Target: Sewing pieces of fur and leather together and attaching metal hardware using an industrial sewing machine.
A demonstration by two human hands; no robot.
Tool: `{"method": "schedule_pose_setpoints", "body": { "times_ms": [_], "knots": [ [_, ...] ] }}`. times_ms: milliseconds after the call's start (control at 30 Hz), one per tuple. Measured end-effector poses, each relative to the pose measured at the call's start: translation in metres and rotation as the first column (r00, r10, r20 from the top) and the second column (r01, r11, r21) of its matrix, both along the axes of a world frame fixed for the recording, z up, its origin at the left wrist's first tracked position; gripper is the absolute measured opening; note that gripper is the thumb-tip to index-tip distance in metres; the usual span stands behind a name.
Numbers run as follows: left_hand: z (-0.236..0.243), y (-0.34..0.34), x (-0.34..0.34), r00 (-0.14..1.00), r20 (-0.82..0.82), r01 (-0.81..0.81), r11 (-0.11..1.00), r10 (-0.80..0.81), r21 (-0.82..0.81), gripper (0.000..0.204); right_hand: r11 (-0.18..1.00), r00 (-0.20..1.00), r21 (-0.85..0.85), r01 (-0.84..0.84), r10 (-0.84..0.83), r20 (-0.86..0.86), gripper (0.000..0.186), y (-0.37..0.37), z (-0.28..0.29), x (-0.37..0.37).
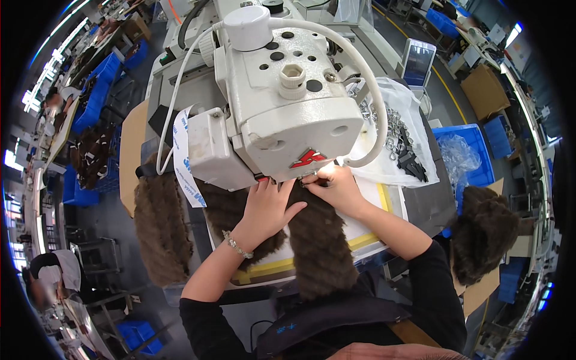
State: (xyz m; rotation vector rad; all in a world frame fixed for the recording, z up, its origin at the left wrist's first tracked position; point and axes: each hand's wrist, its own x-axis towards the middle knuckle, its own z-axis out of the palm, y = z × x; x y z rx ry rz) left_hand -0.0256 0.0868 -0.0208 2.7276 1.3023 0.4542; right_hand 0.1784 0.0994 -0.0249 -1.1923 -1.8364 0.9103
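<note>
A large white industrial sewing machine (294,129) stands in front of me, its head hiding the needle area. Below it, my left hand (266,207) lies flat with fingers stretched forward and thumb apart, beside a long brown fur strip (323,252) that hangs over the front edge toward my lap. My right hand (335,190) is closed in a pinch at the strip's far end, under a bright lamp. Something small shows at its fingertips, too hidden to name. Another brown fur piece (223,210) lies under and left of my left hand.
More brown fur (161,228) hangs at the table's left, and a fur pile (485,234) sits on cardboard at right. Metal rings and black clips (411,159) lie on white plastic. A blue bin (465,156) holds clear bags. A small screen (418,63) stands behind.
</note>
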Motion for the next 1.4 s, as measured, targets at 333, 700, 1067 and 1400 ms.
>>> {"method": "schedule_pose_setpoints", "body": {
  "times_ms": [333, 700, 1067, 1400],
  "knots": [
    [-0.005, 0.001, 0.01, 0.991, -0.046, -0.136, 0.972, 0.129, -0.19, 0.063, 0.994, 0.998, -0.092, 0.053, -0.055, -0.013, 0.013, -0.002, 0.001, -0.001],
    [-0.008, -0.004, 0.015, 0.99, -0.06, -0.112, 0.976, 0.125, 0.185, 0.05, 0.979, 0.989, 0.155, 0.13, -0.117, -0.089, 0.016, -0.008, -0.007, 0.002],
    [-0.015, -0.01, 0.023, 0.969, -0.153, -0.164, 0.966, 0.197, 0.201, 0.061, 0.975, 0.987, 0.179, 0.131, -0.11, -0.121, 0.013, -0.004, -0.005, 0.0],
    [-0.009, -0.011, 0.016, 0.976, -0.177, -0.078, 0.965, 0.124, 0.249, 0.06, 0.987, 0.99, 0.124, 0.106, -0.094, -0.101, 0.009, 0.001, -0.011, -0.002]
  ]
}}
